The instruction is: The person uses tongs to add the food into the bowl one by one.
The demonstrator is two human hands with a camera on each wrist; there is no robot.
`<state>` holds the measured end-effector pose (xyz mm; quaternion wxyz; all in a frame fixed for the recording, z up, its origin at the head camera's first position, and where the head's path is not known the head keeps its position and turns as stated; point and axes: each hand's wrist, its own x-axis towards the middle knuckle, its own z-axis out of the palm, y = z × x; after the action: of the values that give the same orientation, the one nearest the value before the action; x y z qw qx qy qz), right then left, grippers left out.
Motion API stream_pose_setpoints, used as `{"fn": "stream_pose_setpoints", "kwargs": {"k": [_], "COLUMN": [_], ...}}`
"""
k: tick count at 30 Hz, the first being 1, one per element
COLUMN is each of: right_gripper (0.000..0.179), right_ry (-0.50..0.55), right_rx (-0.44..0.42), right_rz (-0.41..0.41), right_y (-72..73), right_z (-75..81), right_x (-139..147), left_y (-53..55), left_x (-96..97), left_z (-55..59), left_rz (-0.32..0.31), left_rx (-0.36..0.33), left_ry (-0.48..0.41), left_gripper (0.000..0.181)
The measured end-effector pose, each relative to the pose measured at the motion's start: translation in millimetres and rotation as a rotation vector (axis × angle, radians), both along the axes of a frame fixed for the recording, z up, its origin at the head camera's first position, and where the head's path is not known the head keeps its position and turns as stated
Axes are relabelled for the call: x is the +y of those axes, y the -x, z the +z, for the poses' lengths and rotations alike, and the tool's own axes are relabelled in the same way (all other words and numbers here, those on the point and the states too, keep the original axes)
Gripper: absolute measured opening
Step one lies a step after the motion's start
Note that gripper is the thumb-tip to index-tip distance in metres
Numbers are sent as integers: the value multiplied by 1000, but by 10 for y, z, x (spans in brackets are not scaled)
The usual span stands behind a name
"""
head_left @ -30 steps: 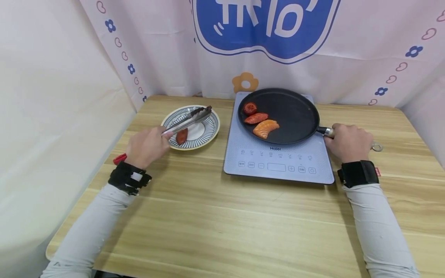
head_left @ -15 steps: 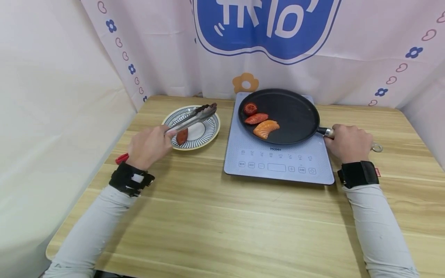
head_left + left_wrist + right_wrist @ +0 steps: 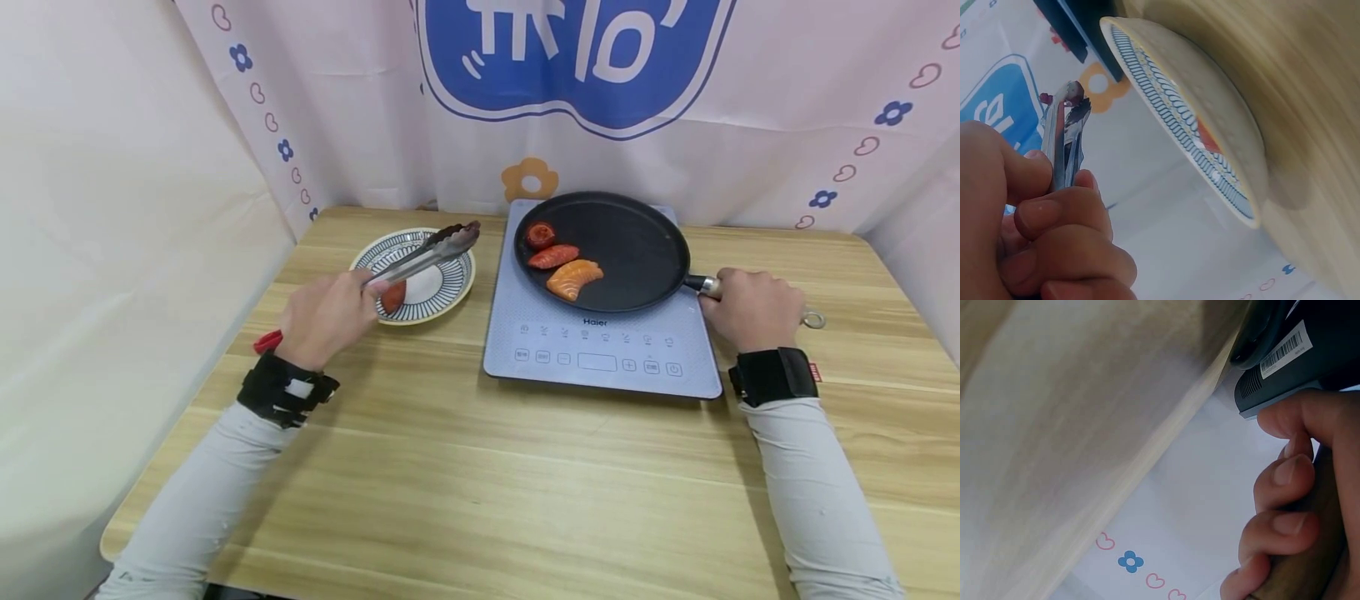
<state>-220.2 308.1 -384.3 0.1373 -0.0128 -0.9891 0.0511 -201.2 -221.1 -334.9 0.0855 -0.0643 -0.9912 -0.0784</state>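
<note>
My left hand (image 3: 326,321) grips metal tongs (image 3: 420,260) by their arms, above the patterned plate (image 3: 462,287). At the tongs' tips is a small dark reddish piece of food (image 3: 1072,94), with a pale part in the left wrist view. A red-brown piece of food (image 3: 393,297) lies on the plate, partly covered by the hand and tongs. My right hand (image 3: 753,308) grips the handle of a black flat pan (image 3: 637,250). Along the pan's left side lie a tomato half (image 3: 539,235), a red scored piece (image 3: 553,256) and an orange salmon slice (image 3: 574,278).
Beneath the pan is a white induction cooker (image 3: 600,375) with a touch panel along its front. The wooden table (image 3: 465,483) ends at a printed curtain (image 3: 360,125) behind. Past the right hand, a metal hanging ring (image 3: 813,318) ends the pan handle.
My left hand has moved slightly right, carrying the tongs' tips past the plate's far right rim towards the cooker. My right hand and the pan stay in place.
</note>
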Motion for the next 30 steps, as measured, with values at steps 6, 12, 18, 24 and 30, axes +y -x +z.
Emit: {"fn": "stream_pose_setpoints", "kwargs": {"k": [6,12,18,24,30], "right_gripper": [32,32,33,31,31], "right_ry": [2,7,6,4,6], "right_rx": [-11,-21,-9,-4,11], "right_rz": [-3,-3,-2,-5,-1], "right_y": [-2,0,5,11,6], "right_z": [3,-3,-13,-24,-18], "right_x": [-3,1,8,4,5], "left_y": [-8,-27,-44,-48,-58], "left_x": [71,122,175,222,280], "left_z": [26,62,100,115,136], "left_rz": [-9,-10,-11,-29,-55], "left_rx": [25,-1,-9,-11,5], "left_ry": [19,12,13,25,20], "left_gripper": [38,39,45,47,46]}}
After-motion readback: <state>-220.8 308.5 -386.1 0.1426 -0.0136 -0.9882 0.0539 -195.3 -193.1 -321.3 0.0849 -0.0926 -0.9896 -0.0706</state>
